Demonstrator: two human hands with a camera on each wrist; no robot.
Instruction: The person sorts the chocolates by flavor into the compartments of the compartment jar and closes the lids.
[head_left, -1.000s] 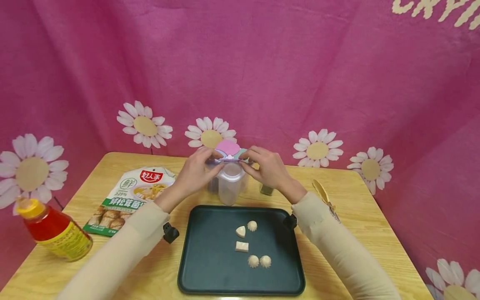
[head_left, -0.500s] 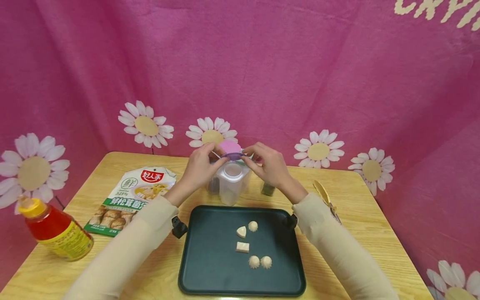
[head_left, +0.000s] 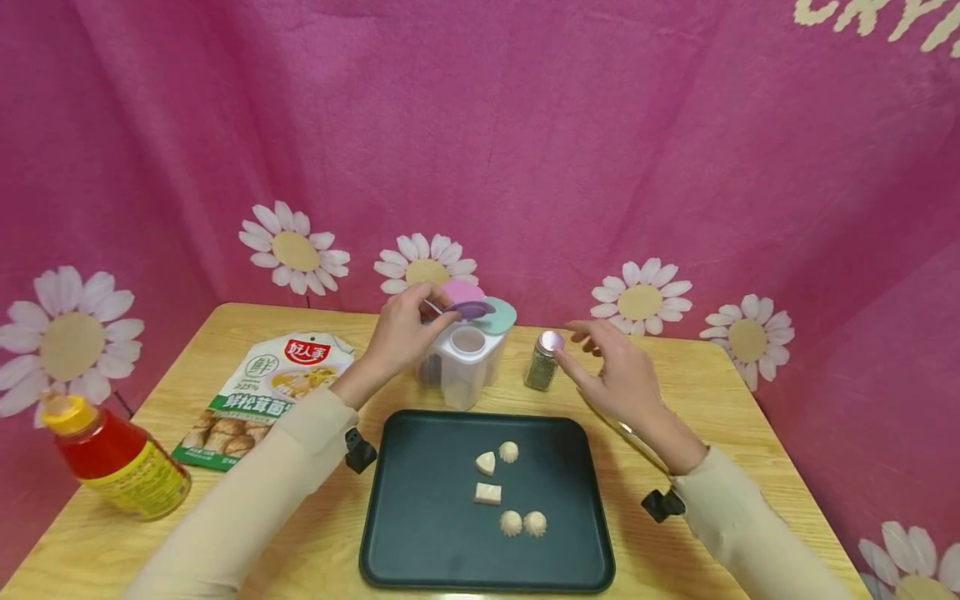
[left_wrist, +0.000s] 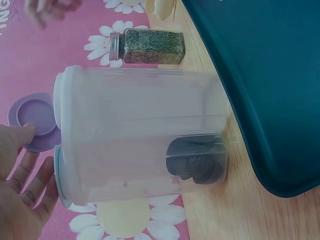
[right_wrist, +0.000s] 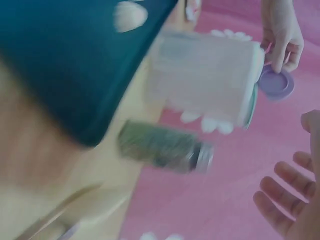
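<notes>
A clear plastic container (head_left: 463,379) with pink, purple and mint lids stands behind the tray. My left hand (head_left: 405,331) pinches its flipped-up purple lid (left_wrist: 39,117) between thumb and finger, above the round opening. In the left wrist view, one compartment holds dark pieces (left_wrist: 195,161) at its bottom. Right of the container stands a small glass jar (head_left: 541,364) of green dried herbs with a metallic cap. Close to that jar, on its right side, my right hand (head_left: 621,379) is in the air, fingers spread and holding nothing.
A dark baking tray (head_left: 420,517) in front bears several small pale pieces (head_left: 487,493). To the left are a printed food pouch (head_left: 262,400) and a leaning red bottle with a yellow cap (head_left: 120,458). A golden utensil (head_left: 637,442) lies partly hidden under the right hand.
My right hand has let go of the purple lid and moved right, past the herb jar. The purple lid has tipped up, baring the opening. My left hand stays on the lid.
</notes>
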